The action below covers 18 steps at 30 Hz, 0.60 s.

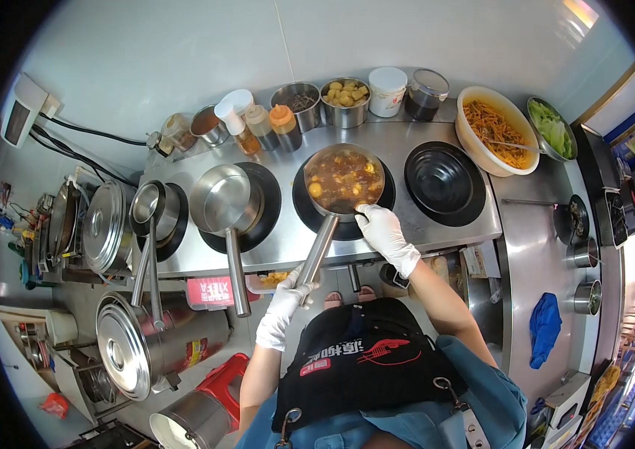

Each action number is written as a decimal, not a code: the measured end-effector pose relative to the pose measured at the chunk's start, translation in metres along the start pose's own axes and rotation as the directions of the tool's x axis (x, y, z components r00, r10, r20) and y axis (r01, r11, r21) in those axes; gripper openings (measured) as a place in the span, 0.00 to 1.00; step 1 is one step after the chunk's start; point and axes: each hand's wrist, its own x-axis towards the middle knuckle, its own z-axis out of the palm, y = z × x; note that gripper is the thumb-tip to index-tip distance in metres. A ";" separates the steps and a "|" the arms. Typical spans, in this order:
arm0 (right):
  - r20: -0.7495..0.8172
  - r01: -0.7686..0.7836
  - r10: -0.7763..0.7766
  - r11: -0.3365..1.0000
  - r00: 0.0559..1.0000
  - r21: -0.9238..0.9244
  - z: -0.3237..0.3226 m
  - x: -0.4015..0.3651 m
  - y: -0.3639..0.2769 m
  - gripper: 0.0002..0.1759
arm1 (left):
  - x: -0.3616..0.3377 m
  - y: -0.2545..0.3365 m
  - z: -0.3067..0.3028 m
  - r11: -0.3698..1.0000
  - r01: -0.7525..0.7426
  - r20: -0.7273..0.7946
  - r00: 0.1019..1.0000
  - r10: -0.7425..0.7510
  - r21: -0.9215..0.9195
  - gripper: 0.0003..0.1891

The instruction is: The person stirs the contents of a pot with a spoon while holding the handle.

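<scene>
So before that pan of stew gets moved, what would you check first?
1. Left hand has its grip closed on the handle: ok.
2. Pan sits centred on its burner: ok.
3. Right hand away from the hot pan: not ok, its fingers are at the rim.
4. Neighbouring steel pan apart from this one: ok.
5. Burner heat off: cannot tell.

bright even light, steel glare, heavy fisheye distortion, black corners

The stew [343, 179] is brown, the saucepan [320, 245] silver, gloves [386, 236] white.
</scene>
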 end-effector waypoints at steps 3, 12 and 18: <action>-0.049 0.030 -0.030 1.000 0.998 0.001 0.013 0.002 -0.001 0.14 | 0.000 0.000 -0.001 1.000 0.007 0.005 1.000 -0.007 0.013 0.33; -0.164 0.048 -0.043 0.999 0.985 0.023 0.043 0.016 0.002 0.14 | -0.003 0.004 0.001 0.999 0.009 -0.013 1.000 -0.009 0.035 0.33; -0.232 0.114 -0.092 0.990 0.968 0.080 0.028 0.014 0.001 0.15 | -0.001 0.001 0.000 1.000 0.006 -0.009 1.000 -0.006 0.016 0.33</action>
